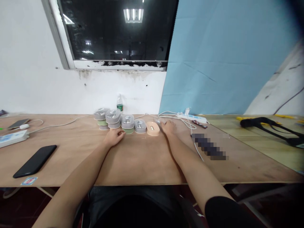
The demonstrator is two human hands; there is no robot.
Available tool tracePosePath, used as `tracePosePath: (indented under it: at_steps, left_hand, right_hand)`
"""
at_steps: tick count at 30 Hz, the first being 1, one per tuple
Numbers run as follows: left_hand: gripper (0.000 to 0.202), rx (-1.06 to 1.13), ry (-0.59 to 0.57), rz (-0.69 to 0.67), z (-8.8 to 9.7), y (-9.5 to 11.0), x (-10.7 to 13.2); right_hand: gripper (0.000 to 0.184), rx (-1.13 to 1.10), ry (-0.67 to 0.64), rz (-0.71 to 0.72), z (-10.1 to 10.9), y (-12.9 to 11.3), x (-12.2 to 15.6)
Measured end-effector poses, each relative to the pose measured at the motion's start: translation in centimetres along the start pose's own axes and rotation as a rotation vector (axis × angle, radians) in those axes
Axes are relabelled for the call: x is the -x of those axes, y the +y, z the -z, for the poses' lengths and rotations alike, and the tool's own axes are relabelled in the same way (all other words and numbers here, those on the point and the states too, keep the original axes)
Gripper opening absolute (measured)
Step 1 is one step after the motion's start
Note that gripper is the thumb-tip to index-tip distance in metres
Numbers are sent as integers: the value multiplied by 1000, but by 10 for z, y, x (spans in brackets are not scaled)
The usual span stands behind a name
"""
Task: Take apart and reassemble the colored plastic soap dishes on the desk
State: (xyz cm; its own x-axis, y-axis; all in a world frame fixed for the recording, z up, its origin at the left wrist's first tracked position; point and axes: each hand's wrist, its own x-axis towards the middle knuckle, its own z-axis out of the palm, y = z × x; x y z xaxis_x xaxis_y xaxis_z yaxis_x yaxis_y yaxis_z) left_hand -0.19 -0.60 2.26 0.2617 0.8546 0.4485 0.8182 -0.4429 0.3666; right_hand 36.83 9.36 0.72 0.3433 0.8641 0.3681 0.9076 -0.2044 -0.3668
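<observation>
My left hand (pixel 114 136) rests on the table in front of the stacked boxes, fingers loosely bent, and I see nothing in it. My right hand (pixel 169 127) lies on the table with its fingers stretched forward, just right of a peach oval box (pixel 153 129) with a slot in its top. A small pale, clear piece (pixel 157 120) is at its thumb side; whether they touch is hard to tell. Left of the peach box stands a single grey box (pixel 140 126). Further left are stacks of grey-lidded boxes (pixel 113 116), some with green lower parts (pixel 129 130).
A plastic bottle (pixel 120 103) stands by the wall behind the stacks. Black phone (pixel 35 161) and power strip (pixel 14 138) lie left. To the right are another power strip (pixel 193 117), white cables (pixel 167 112), a blurred dark item (pixel 209 146) and a black strap-like frame (pixel 268 126).
</observation>
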Motion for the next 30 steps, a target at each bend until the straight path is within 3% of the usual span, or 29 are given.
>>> tracePosePath:
  at_steps: [2,9,13,20,26,30]
  left_hand:
    - [35,-3,-14,1,0,0,0]
    - [36,16,-62,2,-6,-1,-1]
    - [35,15,-65,1,-6,0,0]
    - [36,9,-85,7,-4,2,1]
    - [35,13,-85,-4,-7,1,0]
    - [38,30,-99,-1,-7,-1,0]
  right_hand:
    - [59,-2,42,23,-3,2,0]
    - [34,-31,-80,261,-23,2,-13]
    - [34,-153,-120,369,-31,3,-19]
    - [32,-231,-189,395,-29,6,-16]
    - [61,-368,-180,387,-27,4,-10]
    - [52,-429,-90,317,-21,4,-1]
